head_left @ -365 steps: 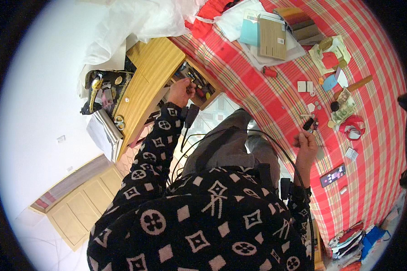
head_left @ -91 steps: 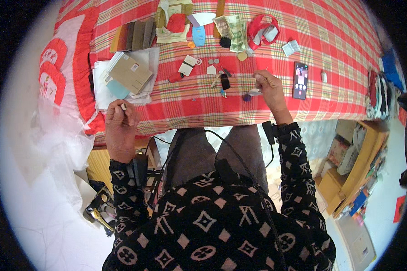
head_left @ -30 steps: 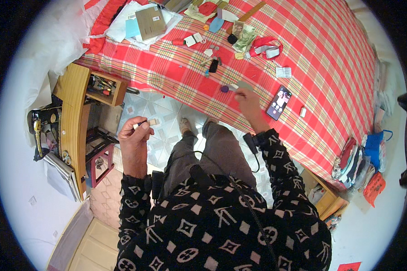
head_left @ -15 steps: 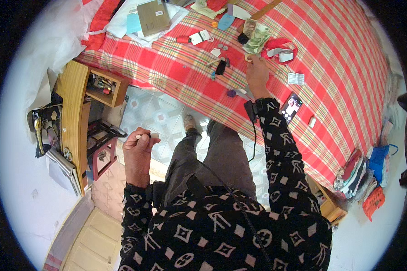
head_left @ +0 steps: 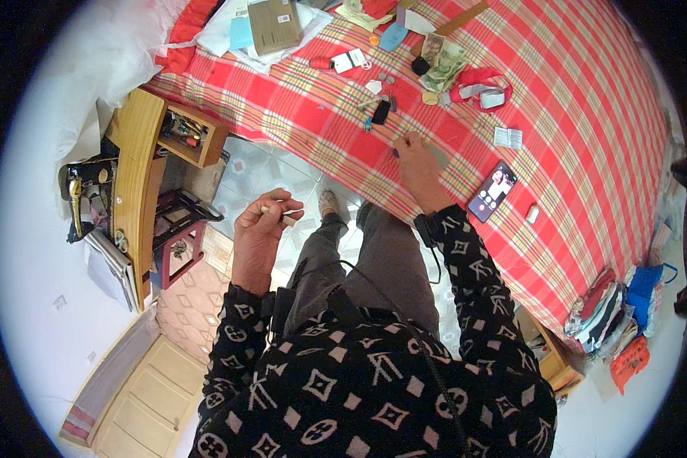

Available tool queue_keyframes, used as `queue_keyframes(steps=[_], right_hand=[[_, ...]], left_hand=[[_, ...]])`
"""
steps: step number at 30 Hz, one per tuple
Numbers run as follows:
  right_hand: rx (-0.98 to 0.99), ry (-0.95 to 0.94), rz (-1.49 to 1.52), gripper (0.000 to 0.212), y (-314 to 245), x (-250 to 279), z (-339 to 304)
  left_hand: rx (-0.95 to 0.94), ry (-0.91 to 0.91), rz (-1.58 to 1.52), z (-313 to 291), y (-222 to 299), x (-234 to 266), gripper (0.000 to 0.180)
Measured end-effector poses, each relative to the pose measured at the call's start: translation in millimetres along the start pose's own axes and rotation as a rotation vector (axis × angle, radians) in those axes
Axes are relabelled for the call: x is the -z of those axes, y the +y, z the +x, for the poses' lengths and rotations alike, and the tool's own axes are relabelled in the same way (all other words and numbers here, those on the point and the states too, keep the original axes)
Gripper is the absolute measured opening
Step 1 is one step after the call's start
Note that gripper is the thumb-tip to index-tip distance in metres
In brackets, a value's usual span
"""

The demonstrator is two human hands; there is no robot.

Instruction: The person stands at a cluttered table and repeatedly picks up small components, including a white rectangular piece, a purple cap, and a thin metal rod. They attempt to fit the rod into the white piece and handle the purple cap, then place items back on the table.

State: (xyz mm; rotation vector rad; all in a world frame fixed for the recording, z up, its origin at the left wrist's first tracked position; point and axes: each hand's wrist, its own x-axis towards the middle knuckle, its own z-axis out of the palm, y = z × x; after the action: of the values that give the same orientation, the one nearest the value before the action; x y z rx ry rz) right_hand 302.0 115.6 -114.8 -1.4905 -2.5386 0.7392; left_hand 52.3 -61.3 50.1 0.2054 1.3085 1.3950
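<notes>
a brown cardboard box (head_left: 275, 23) with a white label lies near the far left corner of the bed (head_left: 580, 153), on top of a white plastic bag (head_left: 225, 27) and beside a light blue flat packet (head_left: 241, 33). the bed is covered in a red plaid cloth. further along its far edge lie a small white card (head_left: 351, 59) next to a red cylinder (head_left: 322, 63), a blue oval tag (head_left: 394, 37), some banknotes (head_left: 444, 67), a wooden ruler (head_left: 456, 18) and a red strap (head_left: 481, 84) looped round a white piece. a small white slip of paper (head_left: 507, 137) lies toward the middle of the bed, and a smartphone (head_left: 492, 191) with a lit screen lies near the near edge, with a tiny white object (head_left: 533, 214) just beside it.

the left hand (head_left: 261, 238) is raised over the tiled floor (head_left: 259, 175), off the bed, its fingers pinched narrowly around a thin pale stick (head_left: 282, 211) that lies level between thumb and fingertips; one end pokes out toward the bed. what the stick is cannot be told.

the right hand (head_left: 418, 164) rests on the bed close to its near edge, fingers curled down against the cloth at a small dark blue item (head_left: 396, 153); whether it grips it cannot be told. a small black object (head_left: 380, 113) lies a little beyond it.

a wooden cabinet (head_left: 141, 183) stands at the left corner of the bed, and folded clothes (head_left: 611, 313) are stacked off the right end.
</notes>
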Motion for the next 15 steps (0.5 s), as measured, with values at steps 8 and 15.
queue_keyframes(steps=[8,15], right_hand=[[0.238,0.072,0.168,0.026,-62,99,-35],[0.448,0.182,0.276,0.026,-106,127,-50]], left_hand=[[0.089,-0.197,0.462,12,2,-69,0.029],[0.078,-0.257,0.543,14,0,-109,0.025]])
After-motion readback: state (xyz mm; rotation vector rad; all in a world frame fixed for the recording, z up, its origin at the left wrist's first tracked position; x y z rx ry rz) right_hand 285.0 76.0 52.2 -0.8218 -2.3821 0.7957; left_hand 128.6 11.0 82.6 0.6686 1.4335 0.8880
